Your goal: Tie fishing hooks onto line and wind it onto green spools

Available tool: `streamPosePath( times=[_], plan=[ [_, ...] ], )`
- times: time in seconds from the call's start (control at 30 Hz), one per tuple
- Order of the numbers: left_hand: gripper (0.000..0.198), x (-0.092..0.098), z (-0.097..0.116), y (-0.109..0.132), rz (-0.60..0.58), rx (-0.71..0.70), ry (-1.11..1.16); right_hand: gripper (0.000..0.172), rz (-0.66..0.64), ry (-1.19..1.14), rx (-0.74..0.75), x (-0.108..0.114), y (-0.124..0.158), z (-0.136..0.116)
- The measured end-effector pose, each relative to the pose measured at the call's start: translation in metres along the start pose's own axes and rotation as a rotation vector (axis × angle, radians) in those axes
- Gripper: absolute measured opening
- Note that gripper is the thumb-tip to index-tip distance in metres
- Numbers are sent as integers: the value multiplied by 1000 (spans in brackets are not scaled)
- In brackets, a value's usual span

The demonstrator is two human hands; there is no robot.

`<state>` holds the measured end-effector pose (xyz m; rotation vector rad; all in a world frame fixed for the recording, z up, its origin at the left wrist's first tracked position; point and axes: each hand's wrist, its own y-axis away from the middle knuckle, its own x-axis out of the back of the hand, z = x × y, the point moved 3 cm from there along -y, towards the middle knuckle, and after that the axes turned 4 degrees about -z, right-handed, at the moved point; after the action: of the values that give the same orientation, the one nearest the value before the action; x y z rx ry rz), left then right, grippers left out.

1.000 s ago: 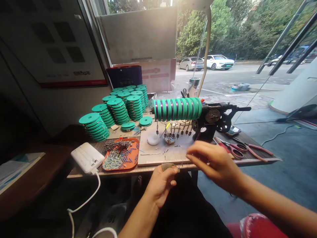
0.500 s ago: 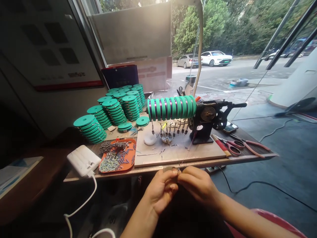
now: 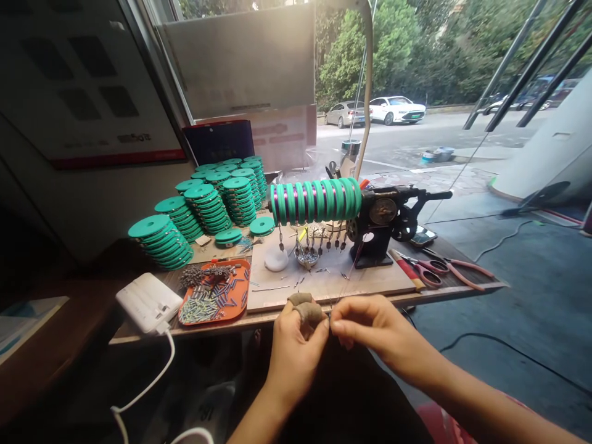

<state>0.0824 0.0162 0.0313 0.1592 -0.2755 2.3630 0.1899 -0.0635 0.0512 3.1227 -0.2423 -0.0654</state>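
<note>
My left hand (image 3: 298,339) is closed in a pinch in front of the board's near edge, with brownish wraps (image 3: 308,312) round two of its fingers. Close beside it, my right hand (image 3: 370,324) also pinches, thumb against fingertips. A thin pinkish fishing line (image 3: 350,271) runs down from the winder to the fingertips of both hands; its end there is too fine to make out. Above them, a row of green foam spools (image 3: 316,201) wound with purple line sits on the black hand-cranked winder (image 3: 382,216). Small dark weights (image 3: 320,251) hang below the spools.
Stacks of green spools (image 3: 208,209) stand at the back left. An orange tray (image 3: 246,268) of small metal parts lies beside a white power bank (image 3: 145,302) with a cable. A small bowl (image 3: 308,262), a white disc (image 3: 276,261), scissors (image 3: 428,272) and pliers (image 3: 465,274) lie on the table.
My left hand has turned so its wrapped fingers show on top. The right hand has shifted slightly, its fingers less curled, and a small gap shows between the hands. The view has shifted a little.
</note>
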Motion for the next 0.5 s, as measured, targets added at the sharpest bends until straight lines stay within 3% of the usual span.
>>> streamPosePath(
  times=[0.2,0.37,0.5],
  plan=[
    [18,-5,-5,-2,-143,176,315,21,-31,-122,0,3,-13,0],
    [16,-5,-15,1,-56,306,350,19,84,-73,60,19,0,11],
    [17,-6,-19,2,-13,297,335,20,172,176,19,20,5,22]
  ],
)
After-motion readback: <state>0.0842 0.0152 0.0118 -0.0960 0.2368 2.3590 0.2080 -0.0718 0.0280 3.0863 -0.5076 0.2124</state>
